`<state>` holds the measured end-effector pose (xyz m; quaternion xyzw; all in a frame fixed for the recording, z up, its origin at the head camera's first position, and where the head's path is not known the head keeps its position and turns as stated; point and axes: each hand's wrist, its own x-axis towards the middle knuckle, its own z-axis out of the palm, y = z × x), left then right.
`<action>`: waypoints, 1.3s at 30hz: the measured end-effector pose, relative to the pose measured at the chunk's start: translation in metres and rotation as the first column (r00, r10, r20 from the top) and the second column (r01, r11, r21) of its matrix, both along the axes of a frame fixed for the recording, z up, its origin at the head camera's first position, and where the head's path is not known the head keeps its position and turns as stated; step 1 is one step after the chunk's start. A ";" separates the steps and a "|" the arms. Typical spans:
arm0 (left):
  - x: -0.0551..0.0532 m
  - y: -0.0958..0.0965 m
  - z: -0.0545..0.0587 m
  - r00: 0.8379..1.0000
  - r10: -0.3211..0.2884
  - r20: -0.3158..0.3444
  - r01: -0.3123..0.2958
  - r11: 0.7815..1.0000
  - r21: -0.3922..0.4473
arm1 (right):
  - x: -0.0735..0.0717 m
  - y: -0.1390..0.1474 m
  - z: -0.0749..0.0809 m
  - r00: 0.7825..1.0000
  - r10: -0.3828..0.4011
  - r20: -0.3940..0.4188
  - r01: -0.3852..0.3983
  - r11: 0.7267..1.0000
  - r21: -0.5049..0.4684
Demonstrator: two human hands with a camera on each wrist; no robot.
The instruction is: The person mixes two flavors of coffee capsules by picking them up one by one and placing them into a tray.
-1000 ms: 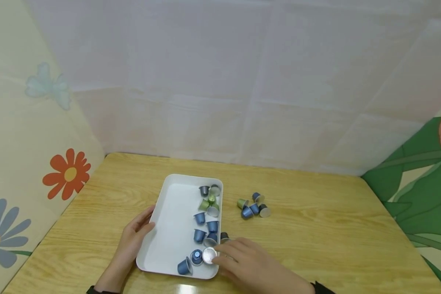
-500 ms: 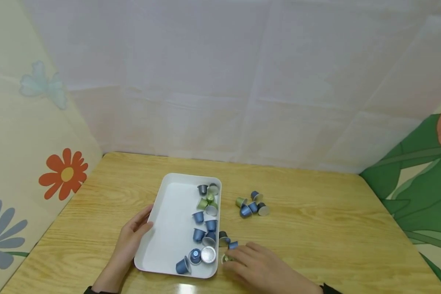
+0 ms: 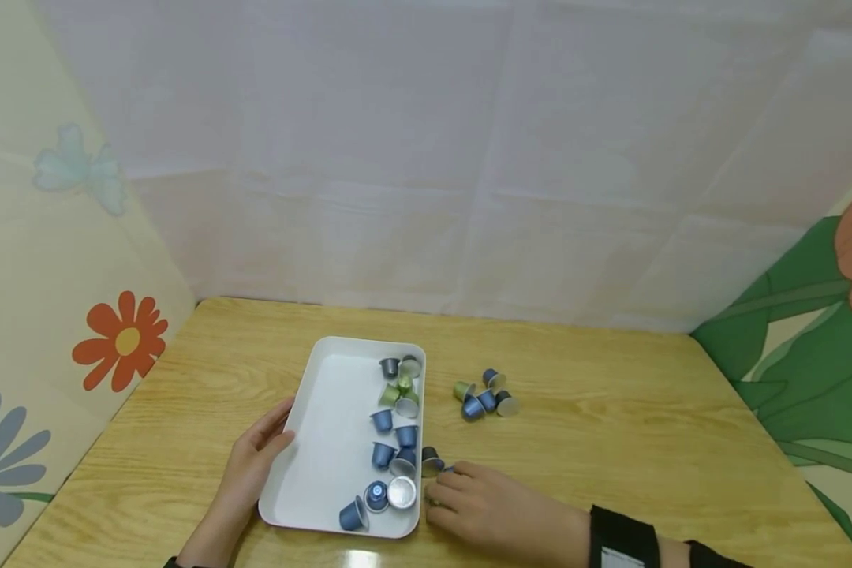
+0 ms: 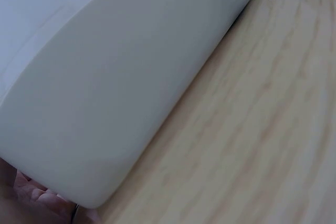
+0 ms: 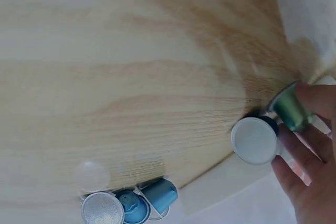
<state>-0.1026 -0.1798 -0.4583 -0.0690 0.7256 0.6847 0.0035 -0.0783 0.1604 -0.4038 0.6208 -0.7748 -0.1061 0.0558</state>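
Note:
A white tray [image 3: 326, 457] holds blue, green and dark coffee capsules, mostly along its right side. My left hand [image 3: 252, 461] grips the tray's left edge, thumb over the rim; the left wrist view shows the tray's outer wall [image 4: 115, 82] up close. Just outside the tray's near right side, my right hand [image 3: 479, 505] pinches a green coffee capsule [image 5: 290, 109] between thumb and fingers. Beside those fingers lies a capsule with its pale lid [image 5: 254, 141] facing the camera. A dark capsule [image 3: 431, 461] lies against the tray wall, and a blue one is mostly hidden behind the right hand.
Several loose capsules [image 3: 484, 398], blue, green and dark, lie in a cluster right of the tray on the wooden table [image 3: 610, 426]. A pale cloth wall [image 3: 468, 158] closes off the back, with flower-printed cloth at both sides.
My right hand has drawn back from the silver-lidded capsule at the tray's edge, then closed over the green capsule on the table just outside. The left hand stays on the tray.

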 end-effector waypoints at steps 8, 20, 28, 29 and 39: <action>-0.001 -0.001 0.001 1.000 -0.012 0.014 0.012 1.000 -0.005 | -0.011 -0.003 -0.001 0.990 0.121 -0.071 -0.118 0.992 0.050; 0.001 -0.004 0.003 1.000 -0.003 0.007 0.003 1.000 -0.011 | -0.007 -0.003 0.009 0.990 0.134 -0.042 -0.129 0.986 0.103; 0.000 -0.002 0.004 1.000 -0.019 0.019 0.019 1.000 -0.007 | 0.004 0.003 0.017 0.994 0.102 0.035 -0.104 0.992 0.070; 0.000 -0.002 0.004 1.000 -0.017 0.017 0.018 1.000 -0.007 | 0.005 0.003 0.018 0.994 0.099 0.040 -0.102 0.993 0.063; 0.001 0.000 0.002 1.000 -0.006 0.028 0.006 1.000 -0.003 | 0.013 0.006 0.026 0.994 0.107 0.026 -0.106 0.994 -0.026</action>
